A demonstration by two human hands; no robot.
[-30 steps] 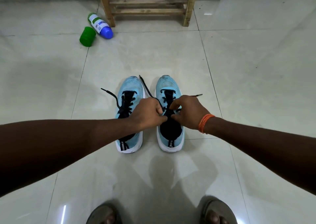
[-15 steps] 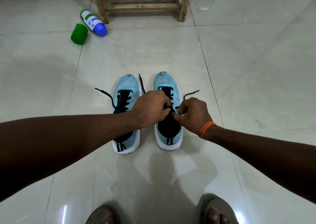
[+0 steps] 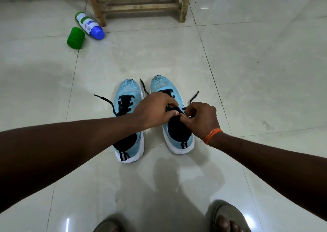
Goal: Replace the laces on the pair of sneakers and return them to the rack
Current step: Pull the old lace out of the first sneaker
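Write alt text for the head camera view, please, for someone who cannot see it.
A person's left hand and right hand pinch the black lace of the right light-blue sneaker, which stands beside its partner on a pale tiled floor. Behind are a wooden slatted rack, a lying white-and-blue bottle and a green cup.

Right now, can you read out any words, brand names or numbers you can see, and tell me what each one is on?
No text can be read.
Bottle lying on the floor: its white label carries print and a small picture, too blurred to read.
Left sneaker and right sneaker: no logo or lettering shows; the heel tabs bear only stripes.
Green cap and wooden rack: no markings visible.
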